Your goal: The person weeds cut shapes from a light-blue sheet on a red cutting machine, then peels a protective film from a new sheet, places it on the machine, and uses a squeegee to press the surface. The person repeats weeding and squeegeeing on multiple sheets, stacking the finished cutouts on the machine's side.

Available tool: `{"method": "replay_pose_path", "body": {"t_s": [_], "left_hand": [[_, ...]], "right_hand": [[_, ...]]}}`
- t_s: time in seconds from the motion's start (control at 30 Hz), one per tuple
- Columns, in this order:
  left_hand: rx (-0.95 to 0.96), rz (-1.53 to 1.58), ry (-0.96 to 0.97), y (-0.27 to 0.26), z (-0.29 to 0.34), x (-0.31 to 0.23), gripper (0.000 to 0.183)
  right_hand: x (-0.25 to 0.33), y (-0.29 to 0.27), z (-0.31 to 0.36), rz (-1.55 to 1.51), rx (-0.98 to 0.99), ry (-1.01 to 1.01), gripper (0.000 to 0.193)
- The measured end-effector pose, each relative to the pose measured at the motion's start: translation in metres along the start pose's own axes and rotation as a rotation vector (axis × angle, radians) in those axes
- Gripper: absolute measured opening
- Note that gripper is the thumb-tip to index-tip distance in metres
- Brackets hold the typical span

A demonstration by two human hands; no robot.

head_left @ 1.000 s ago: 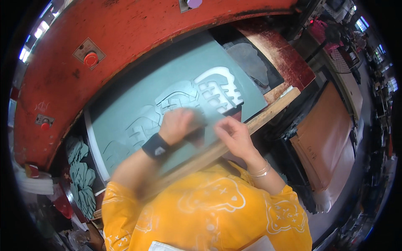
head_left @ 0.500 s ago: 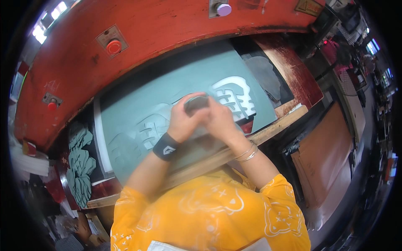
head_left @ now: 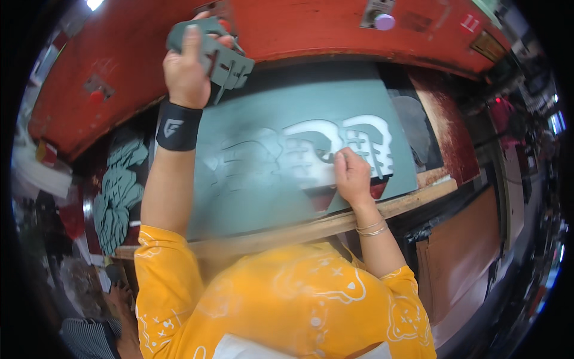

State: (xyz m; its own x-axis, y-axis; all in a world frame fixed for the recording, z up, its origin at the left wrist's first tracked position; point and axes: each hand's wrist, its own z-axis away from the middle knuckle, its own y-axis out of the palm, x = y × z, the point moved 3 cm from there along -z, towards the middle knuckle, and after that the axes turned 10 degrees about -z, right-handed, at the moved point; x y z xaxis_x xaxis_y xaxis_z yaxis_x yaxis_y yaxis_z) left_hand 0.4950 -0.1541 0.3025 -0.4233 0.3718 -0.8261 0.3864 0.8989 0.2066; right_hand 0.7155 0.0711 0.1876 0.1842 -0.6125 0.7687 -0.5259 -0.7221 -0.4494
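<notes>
My left hand [head_left: 186, 78] is raised at the upper left, its fingers wrapped round grey-green cut-out pieces [head_left: 230, 67] with slotted tabs. They hang in front of the red machine beam [head_left: 311, 30]. Below lies a grey-green sheet [head_left: 323, 90] with several cut outlines. Two openings on its right side show a white surface [head_left: 311, 127] underneath. My right hand [head_left: 354, 175] is closed at the sheet's near right part, beside these openings. Whatever its fingers pinch, if anything, is too small to tell.
Piles of similar green pieces [head_left: 119, 185] lie to the left. A wooden rail [head_left: 412, 198] runs along the near edge. Brown boards [head_left: 460, 251] stand at the right. A purple button [head_left: 384, 22] sits on the beam. Another person's arm [head_left: 124, 311] shows at the lower left.
My hands were together over the sheet around a dark green piece. The left has risen up and left with cut pieces; the right has moved right. A second white opening now shows.
</notes>
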Motion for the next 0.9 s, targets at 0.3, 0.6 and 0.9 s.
{"method": "replay_pose_path", "body": {"t_s": [0.3, 0.6, 0.9], "left_hand": [[1.084, -0.912, 0.295, 0.004, 0.183, 0.006, 0.062], [0.698, -0.736, 0.068, 0.002, 0.122, 0.066, 0.023], [0.792, -0.862, 0.678, -0.013, 0.15, 0.057, 0.056]], "right_hand": [[-0.033, 0.011, 0.011, 0.683, 0.172, -0.576, 0.018], [-0.048, 0.004, -0.068, -0.143, 0.066, 0.319, 0.031], [0.011, 0.042, -0.075, 0.028, 0.286, 0.172, 0.031]]}}
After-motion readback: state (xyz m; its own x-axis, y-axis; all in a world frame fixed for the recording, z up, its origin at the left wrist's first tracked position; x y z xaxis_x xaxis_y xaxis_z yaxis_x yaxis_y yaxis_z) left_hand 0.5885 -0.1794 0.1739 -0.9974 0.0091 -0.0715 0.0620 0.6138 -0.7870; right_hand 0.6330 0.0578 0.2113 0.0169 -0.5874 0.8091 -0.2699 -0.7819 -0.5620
